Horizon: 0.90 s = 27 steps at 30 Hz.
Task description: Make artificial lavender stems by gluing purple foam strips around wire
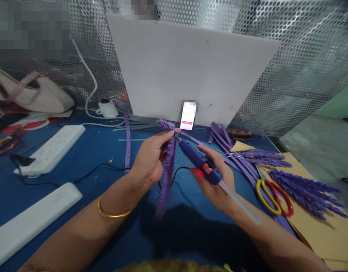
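Note:
My left hand (151,156) pinches a purple fringed strip (168,166) near its top, where a wound purple flower spike (165,124) points up and left. The strip's loose end hangs down over the blue table. In my right hand (216,177) is a blue glue gun (195,156), its nozzle close against the strip beside my left fingertips. A clear glue stick (238,202) sticks out of the gun's rear, and a red light glows at its side. Whether the nozzle touches the strip I cannot tell.
Yellow-and-red scissors (276,198), finished purple flower stems (307,189) and purple strips (233,145) lie at right on brown paper. A lit phone (188,115) leans on a white board (191,68). White power strips (53,149) and black cable (97,166) occupy the left.

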Each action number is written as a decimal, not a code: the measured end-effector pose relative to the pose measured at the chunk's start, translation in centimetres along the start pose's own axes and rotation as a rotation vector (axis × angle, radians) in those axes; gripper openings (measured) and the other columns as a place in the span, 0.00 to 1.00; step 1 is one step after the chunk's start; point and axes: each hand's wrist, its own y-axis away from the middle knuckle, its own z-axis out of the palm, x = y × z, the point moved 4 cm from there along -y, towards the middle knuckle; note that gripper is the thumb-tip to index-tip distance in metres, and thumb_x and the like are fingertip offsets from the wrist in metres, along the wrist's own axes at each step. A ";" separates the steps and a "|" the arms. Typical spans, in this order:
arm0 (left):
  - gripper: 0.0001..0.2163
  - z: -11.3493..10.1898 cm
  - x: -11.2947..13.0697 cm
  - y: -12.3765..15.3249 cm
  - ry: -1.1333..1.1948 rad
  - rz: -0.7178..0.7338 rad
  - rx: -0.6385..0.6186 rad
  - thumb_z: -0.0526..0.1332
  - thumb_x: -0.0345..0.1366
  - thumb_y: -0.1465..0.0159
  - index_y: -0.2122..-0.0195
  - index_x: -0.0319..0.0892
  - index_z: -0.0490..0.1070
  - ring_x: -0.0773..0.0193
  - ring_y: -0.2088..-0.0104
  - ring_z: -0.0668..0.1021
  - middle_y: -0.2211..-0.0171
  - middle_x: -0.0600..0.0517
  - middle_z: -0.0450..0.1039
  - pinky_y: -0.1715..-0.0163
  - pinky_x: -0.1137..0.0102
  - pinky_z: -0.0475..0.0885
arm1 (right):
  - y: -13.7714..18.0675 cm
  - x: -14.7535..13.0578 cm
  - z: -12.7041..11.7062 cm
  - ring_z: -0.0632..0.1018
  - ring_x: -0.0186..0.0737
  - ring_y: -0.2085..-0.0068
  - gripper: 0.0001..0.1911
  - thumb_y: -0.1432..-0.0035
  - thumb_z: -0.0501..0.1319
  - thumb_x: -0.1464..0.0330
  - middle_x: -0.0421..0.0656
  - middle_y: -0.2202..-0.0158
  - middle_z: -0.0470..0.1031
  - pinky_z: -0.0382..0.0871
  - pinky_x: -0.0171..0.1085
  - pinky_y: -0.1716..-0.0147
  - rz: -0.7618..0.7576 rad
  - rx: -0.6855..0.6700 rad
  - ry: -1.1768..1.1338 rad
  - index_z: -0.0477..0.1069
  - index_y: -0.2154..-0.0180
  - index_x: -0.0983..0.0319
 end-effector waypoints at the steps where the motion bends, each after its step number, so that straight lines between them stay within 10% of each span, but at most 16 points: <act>1: 0.09 0.0 0.0 0.0 -0.002 0.000 0.000 0.71 0.36 0.49 0.66 0.40 0.83 0.70 0.71 0.75 0.69 0.51 0.80 0.71 0.76 0.68 | 0.0 0.0 0.0 0.80 0.48 0.55 0.26 0.42 0.65 0.63 0.46 0.54 0.76 0.76 0.40 0.65 0.001 0.003 -0.001 0.64 0.43 0.55; 27: 0.09 -0.1 -0.1 -0.2 -0.020 0.013 -0.018 0.72 0.37 0.50 0.67 0.41 0.82 0.67 0.70 0.77 0.72 0.52 0.79 0.71 0.75 0.70 | -0.2 -0.6 -0.2 0.79 0.41 0.66 0.23 0.41 0.63 0.63 0.45 0.56 0.77 0.72 0.36 0.71 0.000 0.001 0.012 0.64 0.45 0.56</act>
